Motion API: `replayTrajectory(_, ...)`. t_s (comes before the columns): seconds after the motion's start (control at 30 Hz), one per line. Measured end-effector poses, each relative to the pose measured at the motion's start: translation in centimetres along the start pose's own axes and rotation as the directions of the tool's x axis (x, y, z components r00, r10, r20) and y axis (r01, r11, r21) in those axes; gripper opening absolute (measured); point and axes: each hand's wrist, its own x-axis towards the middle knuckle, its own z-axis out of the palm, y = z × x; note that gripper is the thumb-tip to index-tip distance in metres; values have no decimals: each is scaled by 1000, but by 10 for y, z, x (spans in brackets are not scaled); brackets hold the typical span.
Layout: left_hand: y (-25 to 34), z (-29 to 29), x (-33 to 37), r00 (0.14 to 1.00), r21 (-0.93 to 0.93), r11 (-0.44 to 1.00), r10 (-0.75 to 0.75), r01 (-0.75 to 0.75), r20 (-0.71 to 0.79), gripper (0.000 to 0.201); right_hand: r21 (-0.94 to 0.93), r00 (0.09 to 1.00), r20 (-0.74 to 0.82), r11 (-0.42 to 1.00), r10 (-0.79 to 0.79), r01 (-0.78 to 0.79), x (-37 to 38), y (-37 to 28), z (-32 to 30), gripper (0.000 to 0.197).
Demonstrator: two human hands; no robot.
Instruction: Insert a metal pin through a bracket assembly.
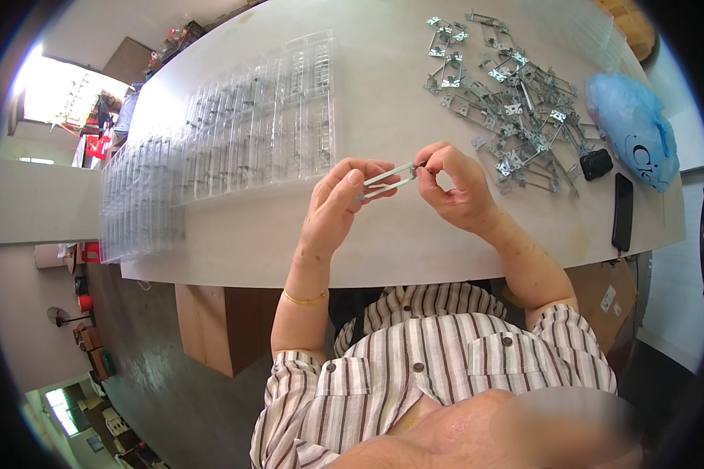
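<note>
Above the near part of the table, my left hand (338, 202) grips one end of a metal bracket (389, 181) made of two slim parallel bars. At its other end, my right hand (455, 187) pinches with thumb and forefinger, where a small dark piece shows at the fingertips. The bracket is held tilted, its right end slightly higher. To the right of my right hand lies a loose pile of similar metal brackets (516, 109). On the left, clear plastic trays (309, 168) hold rows of metal parts in their slots.
A blue plastic bag (632, 129), a small black case (596, 164) and a black phone (622, 213) lie along the right side of the white table (391, 258). Cardboard boxes (203, 324) stand below its front edge. A fan (59, 316) stands far left.
</note>
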Motion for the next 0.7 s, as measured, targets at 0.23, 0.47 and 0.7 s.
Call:
replayTrajectory(0.23, 18, 2, 3, 951, 262, 922, -307, 284, 49, 32, 13, 992, 116, 998, 55, -57, 1, -1, -2, 19)
replayTrajectory(0.47, -2, 6, 3, 984, 52, 985, -160, 165, -84, 26, 41, 981, -148, 992, 126, -121, 3, 0, -10, 13)
replayTrajectory(0.7, -11, 12, 4, 982, -6, 987, -159, 159, -100, 24, 10, 989, -146, 999, 32, -31, 4, -3, -3, 16)
